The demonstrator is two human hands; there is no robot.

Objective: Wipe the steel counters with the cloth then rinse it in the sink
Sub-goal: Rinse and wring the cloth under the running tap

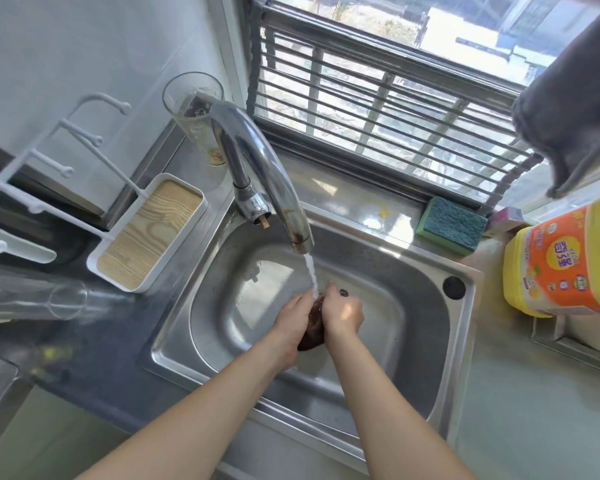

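A dark brown cloth (313, 329) is bunched between my two hands, low over the steel sink (388, 271). My left hand (291, 320) presses it from the left and my right hand (343, 311) grips it from the right. Water (311, 275) runs from the chrome tap (257, 161) onto the cloth and my fingers. Most of the cloth is hidden between my palms. The steel counter (520, 420) stretches to the right of the sink.
A green sponge (452, 225) lies on the back ledge. A yellow detergent jug (568, 258) stands at the right. A white rack with a wooden tray (149, 233) and drinking glasses (194, 109) sit at the left. A grey towel (575, 98) hangs at the upper right.
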